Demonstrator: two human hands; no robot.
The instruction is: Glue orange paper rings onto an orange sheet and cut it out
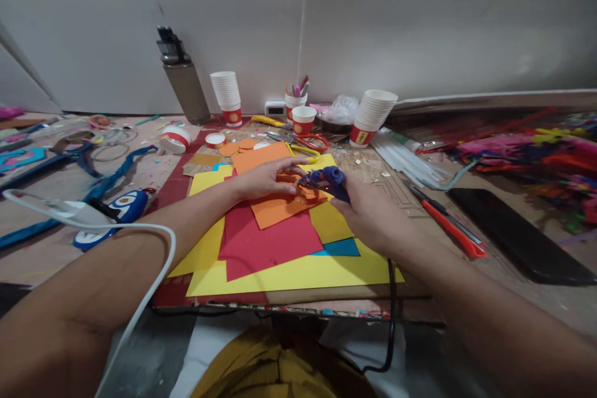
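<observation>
Right hand [366,208] was closed round handle of glue gun [333,178], at 3 o'clock of left hand [261,179]. Left hand lay over orange paper [270,214], thumb and fingers parted; any pinch near nozzle, could not tell. Red paper [270,249] lay at 6 o'clock. Gun looked light, rigid, cord [392,298] likely to drag; handle seemed safest hold, nozzle possibly hot. Paper seemed thin, easily creased, best steadied flat near edge.
</observation>
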